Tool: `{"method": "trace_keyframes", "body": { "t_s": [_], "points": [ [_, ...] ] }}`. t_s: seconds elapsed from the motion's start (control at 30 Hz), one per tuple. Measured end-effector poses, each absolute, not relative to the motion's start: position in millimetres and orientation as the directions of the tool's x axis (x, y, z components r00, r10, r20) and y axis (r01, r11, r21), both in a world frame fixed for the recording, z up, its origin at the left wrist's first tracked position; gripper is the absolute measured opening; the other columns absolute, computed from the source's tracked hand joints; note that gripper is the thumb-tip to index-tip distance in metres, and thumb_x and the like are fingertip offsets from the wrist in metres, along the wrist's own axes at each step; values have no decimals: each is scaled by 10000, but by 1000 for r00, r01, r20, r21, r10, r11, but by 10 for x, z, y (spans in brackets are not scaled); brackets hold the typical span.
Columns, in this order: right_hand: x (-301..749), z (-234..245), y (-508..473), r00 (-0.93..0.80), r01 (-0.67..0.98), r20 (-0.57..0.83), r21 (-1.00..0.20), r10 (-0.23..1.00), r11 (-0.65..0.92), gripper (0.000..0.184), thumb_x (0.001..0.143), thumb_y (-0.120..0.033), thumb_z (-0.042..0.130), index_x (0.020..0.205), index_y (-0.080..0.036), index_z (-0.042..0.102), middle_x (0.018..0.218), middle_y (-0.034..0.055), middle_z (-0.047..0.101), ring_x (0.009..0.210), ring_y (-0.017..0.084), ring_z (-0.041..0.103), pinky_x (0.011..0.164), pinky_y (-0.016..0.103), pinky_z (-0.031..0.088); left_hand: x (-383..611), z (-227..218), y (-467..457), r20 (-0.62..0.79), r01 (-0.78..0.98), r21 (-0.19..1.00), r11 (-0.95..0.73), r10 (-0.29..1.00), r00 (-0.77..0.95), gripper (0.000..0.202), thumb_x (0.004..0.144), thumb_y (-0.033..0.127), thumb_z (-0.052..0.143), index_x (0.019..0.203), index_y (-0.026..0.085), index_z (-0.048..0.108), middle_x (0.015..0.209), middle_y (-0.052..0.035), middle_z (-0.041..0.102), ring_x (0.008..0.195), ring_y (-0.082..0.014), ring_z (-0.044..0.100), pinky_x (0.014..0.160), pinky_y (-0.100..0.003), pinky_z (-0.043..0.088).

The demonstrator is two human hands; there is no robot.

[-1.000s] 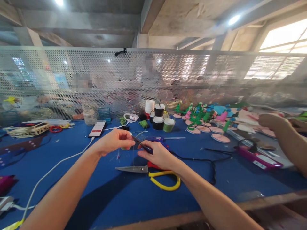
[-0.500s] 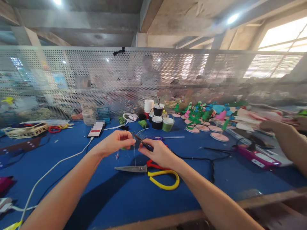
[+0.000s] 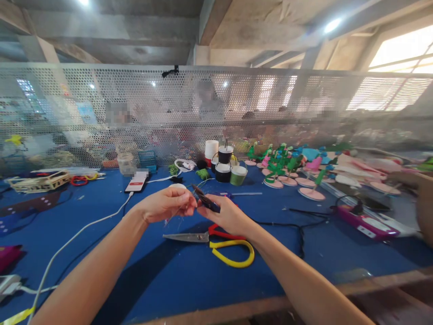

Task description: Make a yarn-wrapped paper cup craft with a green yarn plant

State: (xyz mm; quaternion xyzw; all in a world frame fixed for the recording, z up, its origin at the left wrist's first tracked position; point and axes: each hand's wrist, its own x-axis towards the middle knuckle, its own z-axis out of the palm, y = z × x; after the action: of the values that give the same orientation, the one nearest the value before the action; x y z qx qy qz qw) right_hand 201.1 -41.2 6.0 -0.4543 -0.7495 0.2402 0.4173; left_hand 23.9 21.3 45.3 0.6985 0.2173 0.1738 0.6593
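Observation:
My left hand [image 3: 167,203] is pinched shut on a thin thread that runs down toward the blue table [image 3: 169,280]. My right hand [image 3: 227,213] grips a small dark snipper [image 3: 206,201], whose tip points at my left fingertips. Both hands hover close together above the table. Right below them lie scissors [image 3: 216,243] with red and yellow handles.
A phone [image 3: 136,184] with a white cable [image 3: 77,234] lies at the back left. Small black, white and green pots [image 3: 227,170] stand behind my hands. Pink discs with green figures [image 3: 287,174] fill the right. A purple tool [image 3: 363,223] and another person's arm [image 3: 424,203] are far right. A perforated screen [image 3: 101,108] backs the table.
My hands have come closer together and risen a little. The thread that hung straight down now slants toward my left hand. The other person's arm has drawn back to the right.

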Motion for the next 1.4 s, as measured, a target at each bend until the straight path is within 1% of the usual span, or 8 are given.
{"method": "trace_keyframes", "body": {
  "t_s": [0.1, 0.3, 0.57, 0.7, 0.9, 1.13, 1.3, 1.4],
  "points": [
    [2000, 52, -411, -201, 555, 393, -710, 897, 435, 182, 757, -299, 473, 764, -143, 568, 704, 13, 596, 665, 128, 509, 623, 223, 391, 313, 473, 126, 19, 203, 938, -281, 626, 780, 245, 689, 361, 548, 600, 141, 488, 599, 13, 493, 547, -81, 437, 562, -221, 350],
    [1963, 18, -376, -86, 663, 331, -685, 940, 302, 152, 736, -268, 480, 741, -145, 570, 653, 22, 595, 600, 133, 509, 577, 239, 375, 384, 598, -69, 356, 713, 285, -641, 761, 542, 164, 691, 193, 477, 537, 144, 501, 565, -22, 505, 633, -161, 469, 622, -290, 328],
    [2009, 46, -391, -245, 480, 403, -740, 882, 471, 204, 760, -310, 474, 780, -131, 568, 725, 12, 584, 692, 131, 500, 644, 228, 397, 211, 508, 220, 20, 101, 976, -191, 546, 838, 226, 712, 359, 529, 763, 139, 528, 750, -29, 555, 648, -99, 466, 614, -233, 354],
    [1996, 26, -384, -207, 553, 395, -708, 895, 440, 196, 762, -310, 470, 761, -140, 570, 707, 17, 594, 666, 134, 512, 620, 230, 395, 286, 454, 176, 35, 182, 940, -288, 613, 790, 200, 687, 332, 545, 653, 155, 460, 604, 18, 480, 561, -91, 421, 560, -231, 333],
    [1958, -3, -352, -69, 728, 351, -622, 934, 287, 156, 734, -261, 498, 792, -147, 587, 697, 46, 622, 619, 153, 535, 592, 254, 383, 396, 531, -41, 332, 709, 342, -616, 786, 522, 102, 676, 158, 487, 574, 155, 494, 579, -14, 512, 619, -153, 472, 611, -288, 337],
    [2012, 54, -390, -208, 518, 412, -723, 887, 457, 172, 757, -283, 477, 778, -139, 568, 730, 13, 604, 692, 134, 524, 651, 228, 405, 269, 478, 165, -4, 78, 991, -105, 570, 822, 283, 731, 423, 496, 752, 142, 526, 740, -33, 563, 635, -99, 479, 588, -230, 357],
    [1999, 52, -388, -171, 593, 390, -693, 905, 411, 166, 754, -281, 481, 757, -141, 569, 695, 22, 605, 649, 136, 524, 619, 233, 400, 333, 409, 160, 15, 135, 972, -193, 622, 783, 235, 667, 354, 576, 633, 148, 470, 588, 19, 479, 542, -79, 420, 552, -220, 332],
    [1979, 27, -361, -58, 740, 363, -610, 930, 284, 147, 737, -257, 500, 780, -141, 580, 702, 51, 619, 639, 160, 539, 614, 262, 387, 398, 441, 67, 172, 502, 683, -531, 785, 595, 126, 675, 235, 531, 592, 153, 484, 567, 9, 481, 571, -116, 439, 585, -256, 334]
  ]
}}
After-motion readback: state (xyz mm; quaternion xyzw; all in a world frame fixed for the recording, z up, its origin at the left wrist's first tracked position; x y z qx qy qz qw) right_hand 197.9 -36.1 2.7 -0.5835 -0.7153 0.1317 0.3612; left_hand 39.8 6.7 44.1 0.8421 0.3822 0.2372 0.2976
